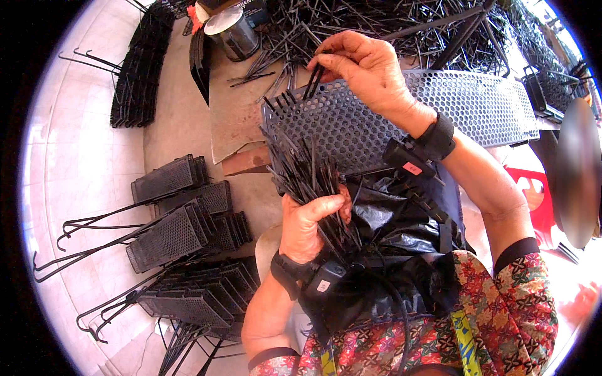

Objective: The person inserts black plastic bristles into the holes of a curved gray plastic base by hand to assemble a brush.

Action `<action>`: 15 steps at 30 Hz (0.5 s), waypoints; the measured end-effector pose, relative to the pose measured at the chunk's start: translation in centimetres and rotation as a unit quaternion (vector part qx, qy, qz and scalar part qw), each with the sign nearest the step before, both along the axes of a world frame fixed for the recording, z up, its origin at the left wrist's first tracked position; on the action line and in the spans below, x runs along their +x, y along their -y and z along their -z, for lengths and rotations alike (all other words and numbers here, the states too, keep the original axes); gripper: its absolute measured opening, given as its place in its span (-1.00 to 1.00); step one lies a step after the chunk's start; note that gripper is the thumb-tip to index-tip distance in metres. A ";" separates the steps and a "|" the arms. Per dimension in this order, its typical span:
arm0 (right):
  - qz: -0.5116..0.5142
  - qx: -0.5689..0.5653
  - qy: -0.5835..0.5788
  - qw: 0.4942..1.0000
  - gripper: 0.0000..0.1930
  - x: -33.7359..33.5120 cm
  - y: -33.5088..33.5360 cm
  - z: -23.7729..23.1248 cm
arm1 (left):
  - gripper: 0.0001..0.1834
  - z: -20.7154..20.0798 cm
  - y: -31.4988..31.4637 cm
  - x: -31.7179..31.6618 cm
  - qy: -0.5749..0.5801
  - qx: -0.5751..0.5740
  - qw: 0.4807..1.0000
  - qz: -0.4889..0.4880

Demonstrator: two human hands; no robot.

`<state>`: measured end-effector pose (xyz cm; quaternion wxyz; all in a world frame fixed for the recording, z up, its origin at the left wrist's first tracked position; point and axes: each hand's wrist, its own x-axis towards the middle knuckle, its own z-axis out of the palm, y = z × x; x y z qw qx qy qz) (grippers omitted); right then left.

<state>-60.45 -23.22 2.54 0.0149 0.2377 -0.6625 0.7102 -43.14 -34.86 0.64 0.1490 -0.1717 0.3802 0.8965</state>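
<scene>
My left hand (304, 229) is closed around a thick bundle of thin black rods (304, 166), their ends fanning out toward the far left. Across the middle lies a grey perforated panel (370, 119) with rows of round holes. A short row of black rods (283, 99) sticks up from holes near its far left corner. Beside that row my right hand (373, 70) pinches two thin black rods (311, 86) between thumb and fingers. Their lower ends meet the panel's far edge; whether they sit in holes I cannot tell.
Loose black rods (376, 22) lie heaped beyond the panel, near a metal can (233, 36). Stacks of black mesh baskets with long hooked handles (172, 235) stand on the floor at left. More black stacked pieces (141, 69) rise at far left. Another person (578, 175) is at right.
</scene>
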 end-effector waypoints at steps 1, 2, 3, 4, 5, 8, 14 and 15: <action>-0.002 0.037 -0.005 0.999 -0.91 0.1 0.0 0.1 | -0.58 0.1 0.0 0.1 0.002 0.007 1.000 -0.001; -0.004 0.074 -0.009 0.997 -0.89 0.3 0.0 0.2 | -0.58 0.2 0.1 0.1 0.003 0.013 1.000 -0.002; -0.005 0.111 -0.014 0.994 -0.87 0.3 -0.1 0.2 | -0.58 0.2 0.0 0.2 0.009 0.013 1.000 -0.007; 0.007 0.138 -0.051 0.989 -0.87 0.2 0.0 0.5 | -0.58 0.0 -0.1 0.2 0.015 0.013 1.000 -0.012; 0.018 0.167 -0.090 0.982 -0.87 0.1 0.2 0.5 | -0.57 0.0 -0.2 0.2 0.021 0.014 1.000 -0.016; 0.036 0.238 -0.218 0.946 -0.85 0.0 1.0 -0.4 | -0.56 0.4 0.1 0.3 0.022 0.049 0.999 -0.006; -0.005 0.295 -0.295 0.909 -0.93 -1.2 1.9 -0.3 | -0.61 0.3 -0.3 0.3 0.062 0.083 0.993 -0.048; -0.019 0.291 -0.294 0.910 -0.93 -1.0 1.8 -0.6 | -0.61 0.4 -0.2 0.3 0.062 0.080 0.994 -0.049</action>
